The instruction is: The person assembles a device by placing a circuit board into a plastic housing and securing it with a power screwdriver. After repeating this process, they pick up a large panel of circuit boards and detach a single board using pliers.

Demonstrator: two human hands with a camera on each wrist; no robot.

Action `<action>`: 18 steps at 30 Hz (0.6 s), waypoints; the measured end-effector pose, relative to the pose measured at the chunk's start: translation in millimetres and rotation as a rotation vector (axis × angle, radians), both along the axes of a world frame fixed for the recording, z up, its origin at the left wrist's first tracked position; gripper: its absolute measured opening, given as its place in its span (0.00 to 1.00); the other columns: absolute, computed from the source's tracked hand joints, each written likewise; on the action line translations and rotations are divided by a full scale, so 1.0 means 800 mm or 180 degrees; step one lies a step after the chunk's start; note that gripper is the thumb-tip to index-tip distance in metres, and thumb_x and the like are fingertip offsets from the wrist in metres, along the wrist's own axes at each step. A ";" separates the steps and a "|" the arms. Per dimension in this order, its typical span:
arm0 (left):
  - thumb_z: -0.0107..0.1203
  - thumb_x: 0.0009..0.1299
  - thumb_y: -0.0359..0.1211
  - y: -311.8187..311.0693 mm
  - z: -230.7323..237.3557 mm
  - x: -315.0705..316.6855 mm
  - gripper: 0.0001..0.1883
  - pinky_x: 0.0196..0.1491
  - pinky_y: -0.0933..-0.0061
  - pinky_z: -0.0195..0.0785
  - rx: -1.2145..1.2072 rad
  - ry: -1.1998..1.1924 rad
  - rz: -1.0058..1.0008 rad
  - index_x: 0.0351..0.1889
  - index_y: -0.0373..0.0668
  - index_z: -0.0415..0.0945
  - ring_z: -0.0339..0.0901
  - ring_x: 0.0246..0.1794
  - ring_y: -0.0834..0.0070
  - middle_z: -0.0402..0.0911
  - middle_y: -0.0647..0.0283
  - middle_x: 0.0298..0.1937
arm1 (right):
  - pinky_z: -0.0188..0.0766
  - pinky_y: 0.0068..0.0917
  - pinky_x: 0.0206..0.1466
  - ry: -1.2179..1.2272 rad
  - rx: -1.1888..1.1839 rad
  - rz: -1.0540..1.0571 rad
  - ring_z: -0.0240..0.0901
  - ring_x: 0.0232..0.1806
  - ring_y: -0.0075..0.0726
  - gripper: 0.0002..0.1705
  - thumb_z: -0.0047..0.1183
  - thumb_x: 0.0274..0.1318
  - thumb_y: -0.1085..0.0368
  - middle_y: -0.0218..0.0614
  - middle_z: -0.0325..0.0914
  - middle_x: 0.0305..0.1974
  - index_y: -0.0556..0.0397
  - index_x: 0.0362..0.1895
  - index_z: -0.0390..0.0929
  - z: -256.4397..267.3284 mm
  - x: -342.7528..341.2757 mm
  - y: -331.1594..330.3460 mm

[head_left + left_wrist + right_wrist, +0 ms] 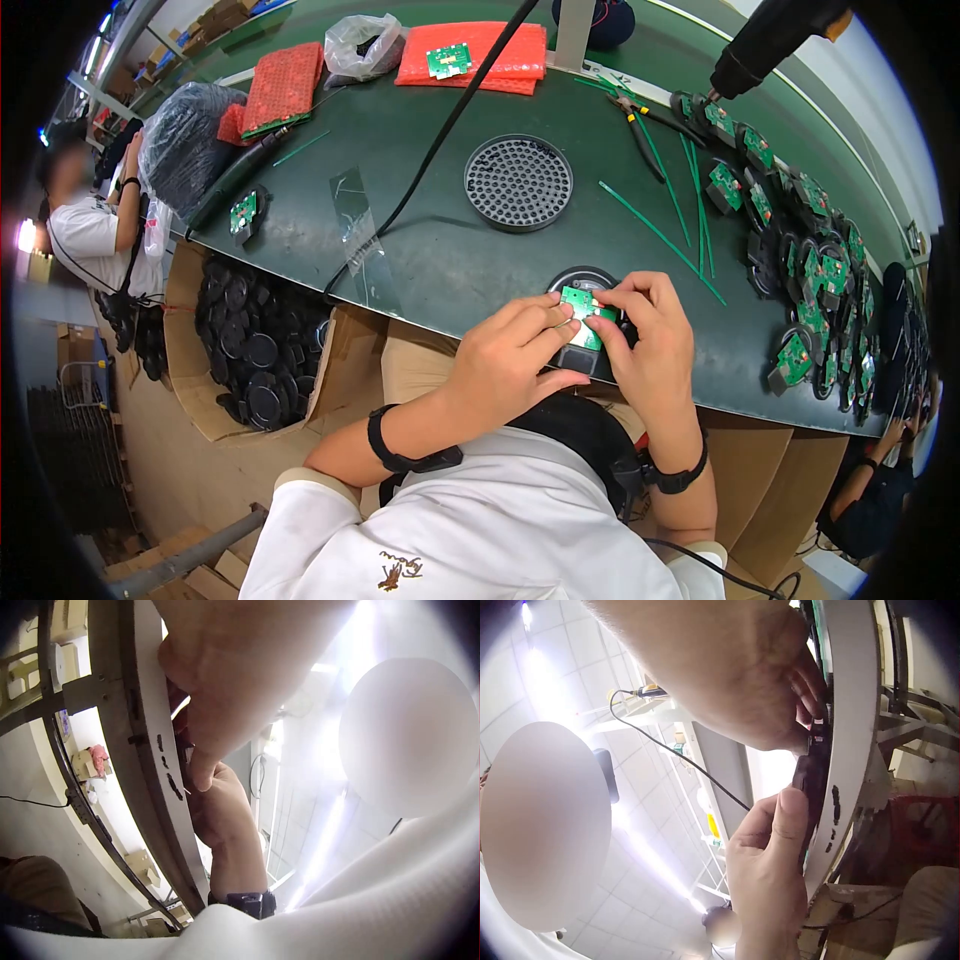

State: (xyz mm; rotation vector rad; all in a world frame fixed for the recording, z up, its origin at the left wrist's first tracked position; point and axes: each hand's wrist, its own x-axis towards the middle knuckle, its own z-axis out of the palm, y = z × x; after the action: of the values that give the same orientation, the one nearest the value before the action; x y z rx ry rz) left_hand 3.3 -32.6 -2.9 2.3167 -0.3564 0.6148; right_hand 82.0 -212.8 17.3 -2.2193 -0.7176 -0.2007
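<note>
A green circuit board (577,299) lies over a black housing with a round base (578,361) at the table's near edge. My left hand (515,345) grips the housing, its fingertips on the board's left side and its thumb along the lower edge. In the right wrist view, the left thumb (788,814) lies against the dark housing (801,771). From the other side, my right hand (655,345) brings bent thumb and index finger together at the board's right edge. Fingers hide much of that side.
A round perforated black tray (518,183) sits ahead. Pliers (645,140) and green strips (665,243) lie to its right, beside piled black units with boards (815,265). A black cable (440,140) crosses the table. A carton (345,350) of black discs stands left; a screwdriver (770,50) hangs above.
</note>
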 end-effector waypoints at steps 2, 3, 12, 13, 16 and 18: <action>0.80 0.46 0.43 0.000 -0.003 0.000 0.29 0.54 0.60 0.81 -0.0029 -0.0017 -0.0007 0.44 0.37 0.85 0.85 0.56 0.54 0.86 0.56 0.50 | 0.76 0.36 0.41 0.0008 0.0005 0.0054 0.80 0.39 0.41 0.14 0.73 0.49 0.71 0.35 0.77 0.43 0.56 0.42 0.87 0.000 0.003 -0.002; 0.80 0.46 0.42 0.001 -0.004 0.000 0.29 0.54 0.60 0.81 -0.0062 -0.0035 -0.0007 0.44 0.37 0.85 0.85 0.55 0.55 0.86 0.56 0.50 | 0.76 0.36 0.41 0.0009 0.0006 0.0049 0.80 0.39 0.41 0.14 0.73 0.49 0.71 0.35 0.77 0.43 0.56 0.42 0.87 0.000 0.004 -0.003; 0.80 0.46 0.41 0.002 -0.002 0.000 0.29 0.53 0.61 0.81 -0.0011 -0.0073 -0.0028 0.45 0.37 0.87 0.85 0.54 0.56 0.86 0.56 0.50 | 0.74 0.34 0.40 0.0534 0.0056 0.0345 0.79 0.38 0.40 0.12 0.72 0.52 0.69 0.36 0.79 0.40 0.52 0.43 0.92 0.010 0.027 -0.014; 0.80 0.46 0.41 0.002 -0.002 0.000 0.29 0.53 0.61 0.81 -0.0011 -0.0079 -0.0030 0.45 0.37 0.87 0.85 0.54 0.56 0.86 0.56 0.50 | 0.74 0.34 0.40 0.0538 0.0040 0.0342 0.79 0.38 0.40 0.12 0.72 0.52 0.69 0.35 0.79 0.40 0.52 0.43 0.92 0.010 0.026 -0.014; 0.80 0.46 0.40 0.002 -0.001 -0.001 0.29 0.53 0.62 0.82 0.0028 -0.0100 -0.0019 0.45 0.37 0.87 0.85 0.55 0.57 0.87 0.56 0.50 | 0.74 0.34 0.40 0.0482 0.0017 0.0321 0.79 0.38 0.39 0.12 0.72 0.52 0.68 0.35 0.79 0.41 0.51 0.43 0.92 0.010 0.024 -0.013; 0.80 0.47 0.41 0.003 -0.002 0.000 0.28 0.52 0.62 0.81 0.0029 -0.0134 -0.0033 0.45 0.37 0.87 0.85 0.53 0.57 0.86 0.55 0.51 | 0.74 0.34 0.40 0.0413 0.0012 0.0301 0.79 0.38 0.39 0.12 0.72 0.52 0.68 0.34 0.79 0.41 0.51 0.43 0.92 0.011 0.021 -0.012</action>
State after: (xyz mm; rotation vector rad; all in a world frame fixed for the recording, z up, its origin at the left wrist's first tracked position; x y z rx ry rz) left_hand 3.2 -30.4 -4.6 2.3119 -0.3915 0.6590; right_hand 98.8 -222.3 26.3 -2.1667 -0.7478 -0.0105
